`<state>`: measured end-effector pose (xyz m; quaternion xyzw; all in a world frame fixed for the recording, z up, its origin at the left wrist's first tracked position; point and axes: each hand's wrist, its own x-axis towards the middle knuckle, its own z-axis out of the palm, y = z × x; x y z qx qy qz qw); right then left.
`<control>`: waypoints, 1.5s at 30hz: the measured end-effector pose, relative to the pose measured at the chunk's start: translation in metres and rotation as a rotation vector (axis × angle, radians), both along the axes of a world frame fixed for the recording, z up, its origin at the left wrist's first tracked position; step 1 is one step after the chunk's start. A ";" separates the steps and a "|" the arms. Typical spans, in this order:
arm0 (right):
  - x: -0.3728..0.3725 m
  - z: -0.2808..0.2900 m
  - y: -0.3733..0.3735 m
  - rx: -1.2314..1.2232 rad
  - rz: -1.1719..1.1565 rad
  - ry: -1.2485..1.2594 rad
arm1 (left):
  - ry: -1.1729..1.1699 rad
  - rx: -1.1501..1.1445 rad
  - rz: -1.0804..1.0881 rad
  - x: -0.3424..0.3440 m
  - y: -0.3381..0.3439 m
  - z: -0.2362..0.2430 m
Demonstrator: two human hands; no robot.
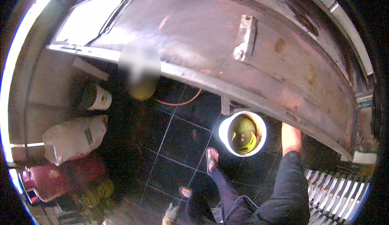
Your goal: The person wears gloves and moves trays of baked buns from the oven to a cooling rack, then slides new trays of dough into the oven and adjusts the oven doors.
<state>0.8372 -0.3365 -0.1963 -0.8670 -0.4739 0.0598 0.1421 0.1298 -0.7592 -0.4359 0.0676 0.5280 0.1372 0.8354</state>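
My right forearm [291, 138], in a dark sleeve [289, 176], reaches to the front edge of a long brownish metal counter [194, 34]. The hand itself is hidden at or below that edge. Left of the forearm, a white bucket [223, 132] stands on the floor. Inside it is a round greenish thing [244, 128] with a brighter yellow-green part; its kind is unclear. At the lower edge, a pale, blurred hand [172, 212], seemingly my left hand, hangs beside my leg. Its fingers are not clear, and nothing distinct shows in it.
A white tub [102, 98], a pale sack [75, 139] and a red cylinder-like container [67, 180] line the left wall. White slats [340, 190] stand at right. An orange hose [178, 104] hangs below the counter. A metal fitting [245, 36] lies on top. Dark tiles [182, 140] cover the floor.
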 end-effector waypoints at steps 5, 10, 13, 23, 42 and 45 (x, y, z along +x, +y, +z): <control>-0.036 0.011 -0.018 0.044 0.030 -0.020 | 0.782 0.680 -0.896 0.036 0.036 0.088; -0.096 0.015 -0.030 0.148 0.075 0.069 | 0.624 0.529 -0.356 -0.009 -0.041 0.099; -0.097 -0.005 -0.039 0.134 0.054 0.054 | 0.666 -0.120 -0.049 -0.005 -0.009 0.170; -0.198 0.006 -0.009 -0.023 0.109 -0.298 | 0.812 0.388 -0.765 -0.071 -0.222 0.172; -0.505 -0.063 0.627 0.209 0.197 0.151 | 0.879 0.014 -0.047 -0.320 0.314 0.120; -0.502 -0.069 0.664 0.169 0.145 0.087 | 0.843 -0.133 0.095 -0.340 0.412 0.139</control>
